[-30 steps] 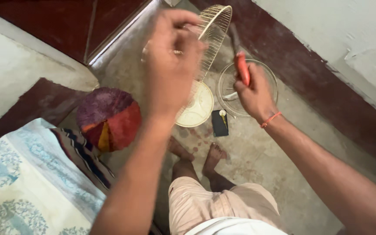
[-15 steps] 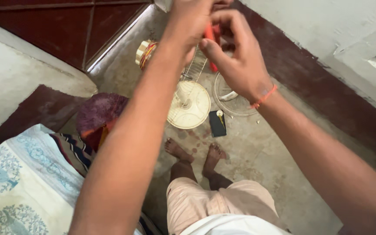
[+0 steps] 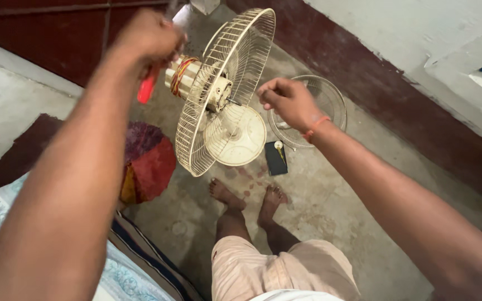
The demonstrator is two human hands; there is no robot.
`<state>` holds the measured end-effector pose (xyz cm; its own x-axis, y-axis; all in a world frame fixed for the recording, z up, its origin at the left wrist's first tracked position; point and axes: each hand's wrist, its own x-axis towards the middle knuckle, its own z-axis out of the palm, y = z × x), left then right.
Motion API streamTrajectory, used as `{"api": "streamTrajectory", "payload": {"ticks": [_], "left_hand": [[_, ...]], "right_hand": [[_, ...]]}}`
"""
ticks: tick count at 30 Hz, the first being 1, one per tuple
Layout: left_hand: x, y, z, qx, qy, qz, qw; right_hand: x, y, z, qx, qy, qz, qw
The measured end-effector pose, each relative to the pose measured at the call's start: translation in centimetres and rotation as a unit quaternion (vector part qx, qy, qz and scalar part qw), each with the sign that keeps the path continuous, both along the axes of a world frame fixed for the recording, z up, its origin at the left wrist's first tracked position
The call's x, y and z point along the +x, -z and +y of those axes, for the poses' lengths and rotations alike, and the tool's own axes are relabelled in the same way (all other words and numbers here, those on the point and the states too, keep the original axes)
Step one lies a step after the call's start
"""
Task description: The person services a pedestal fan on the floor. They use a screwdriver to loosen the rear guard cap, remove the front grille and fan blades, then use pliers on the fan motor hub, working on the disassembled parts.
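While we look down from the head camera, the biggest thing we see is the cream wire fan guard [image 3: 218, 95], tilted on edge with the bare motor [image 3: 188, 75] and its copper windings behind it, held up above the concrete floor [image 3: 330, 206]. Below it on the floor stands the round cream fan base [image 3: 244, 139], and to its right lies a second round wire guard [image 3: 330, 106], flat against the dark red skirting. Left of the base sits a red and purple cushion [image 3: 149, 161]. Our left hand [image 3: 149, 36] is closed in a fist around a red-handled tool [image 3: 147, 89], right beside the motor. Our right hand [image 3: 285, 100] hovers just right of the motor shaft, fingers curled loosely inward; we cannot tell whether they pinch anything. A small dark flat object [image 3: 276, 158] lies by the base.
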<state>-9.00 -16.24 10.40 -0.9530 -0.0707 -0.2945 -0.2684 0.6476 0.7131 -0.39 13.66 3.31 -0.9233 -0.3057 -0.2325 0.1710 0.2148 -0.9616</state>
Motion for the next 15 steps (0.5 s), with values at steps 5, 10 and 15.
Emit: {"api": "streamTrajectory", "payload": {"ticks": [5,10,15], "left_hand": [[-0.3,6.6,0.9,0.070,-0.046,-0.119,0.989],[-0.5,7.7,1.9,0.067,0.003,-0.117,0.991],[0.5,6.8,1.4,0.034,-0.013,-0.173,0.984]], "right_hand": [[-2.1,1.4,-3.3,-0.008,0.004,-0.007,1.000],[-3.7,1.2,-6.7,-0.005,0.064,-0.004,0.998],[-4.5,1.1,-8.4,-0.026,0.080,-0.084,0.993]]}}
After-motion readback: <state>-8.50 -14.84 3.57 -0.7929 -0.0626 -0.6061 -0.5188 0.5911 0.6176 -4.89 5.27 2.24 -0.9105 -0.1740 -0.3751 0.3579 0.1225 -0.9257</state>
